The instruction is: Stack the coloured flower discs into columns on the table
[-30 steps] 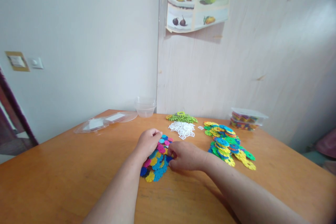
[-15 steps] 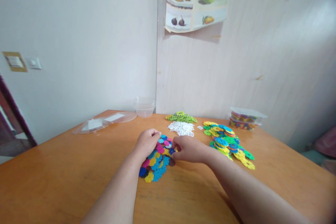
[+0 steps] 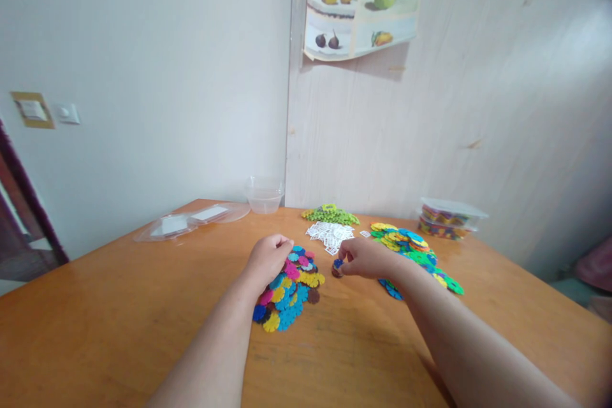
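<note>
A pile of small notched plastic snowflake discs [image 3: 289, 296], in blue, yellow, pink and brown, lies on the wooden table [image 3: 191, 319]. At its upper left edge rests my left hand [image 3: 268, 260], fingers curled together; whatever they hold is hidden. To the right of the pile, my right hand [image 3: 368, 258] pinches a few snowflake discs [image 3: 337, 268], dark blue above and brown below, at or just above the tabletop. A single brown disc [image 3: 313, 296] lies at the pile's right edge.
Behind the hands are a heap of white lattice pieces [image 3: 329, 234] and a green heap [image 3: 329, 215]. Larger coloured discs [image 3: 421, 255] spread at right, near stacked filled boxes [image 3: 447, 220]. A clear tub [image 3: 265, 196] and clear lids [image 3: 174, 226] stand at the back left.
My right hand has moved right, away from the pile, with dark blue and brown snowflake discs in its fingers. My left hand has stayed at the pile.
</note>
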`<state>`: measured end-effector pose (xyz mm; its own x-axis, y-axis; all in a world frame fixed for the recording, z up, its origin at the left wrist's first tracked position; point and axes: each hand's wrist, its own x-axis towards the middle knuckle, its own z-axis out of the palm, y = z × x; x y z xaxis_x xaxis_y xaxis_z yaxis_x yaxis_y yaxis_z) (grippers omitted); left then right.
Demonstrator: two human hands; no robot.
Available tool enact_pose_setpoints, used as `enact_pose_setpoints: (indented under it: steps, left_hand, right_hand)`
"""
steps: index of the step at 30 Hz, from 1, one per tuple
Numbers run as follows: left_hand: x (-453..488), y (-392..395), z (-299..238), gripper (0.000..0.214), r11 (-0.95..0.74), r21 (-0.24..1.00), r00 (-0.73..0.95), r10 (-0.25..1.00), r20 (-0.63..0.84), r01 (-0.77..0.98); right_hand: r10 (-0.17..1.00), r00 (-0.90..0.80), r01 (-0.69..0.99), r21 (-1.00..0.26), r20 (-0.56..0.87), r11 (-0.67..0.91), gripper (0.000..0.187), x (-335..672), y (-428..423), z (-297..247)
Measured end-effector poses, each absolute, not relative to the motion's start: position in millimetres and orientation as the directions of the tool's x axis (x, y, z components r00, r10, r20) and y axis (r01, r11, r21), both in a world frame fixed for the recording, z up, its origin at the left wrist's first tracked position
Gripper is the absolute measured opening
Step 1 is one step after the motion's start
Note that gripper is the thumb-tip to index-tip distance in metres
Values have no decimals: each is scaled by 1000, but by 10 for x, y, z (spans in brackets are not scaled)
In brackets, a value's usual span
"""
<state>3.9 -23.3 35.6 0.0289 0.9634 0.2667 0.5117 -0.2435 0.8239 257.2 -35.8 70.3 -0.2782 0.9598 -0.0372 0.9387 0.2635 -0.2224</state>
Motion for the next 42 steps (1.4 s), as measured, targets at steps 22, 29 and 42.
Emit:
enact_pose_setpoints:
  steps: [22, 29, 42]
  left_hand:
    - [31, -226, 348, 30, -244, 826, 37, 964, 262, 508]
    - [28, -225, 337, 31, -245, 836, 30, 964, 265, 491]
    - [14, -236, 338, 31, -252, 819, 12, 958, 288, 516]
  right_hand:
    - [926, -373, 911, -213, -52, 354, 21, 2190, -622, 738]
    - [905, -409, 906, -171, -117, 388, 38, 1901, -792, 672]
    - [961, -274, 931, -244, 18, 271, 29, 2314, -542, 827]
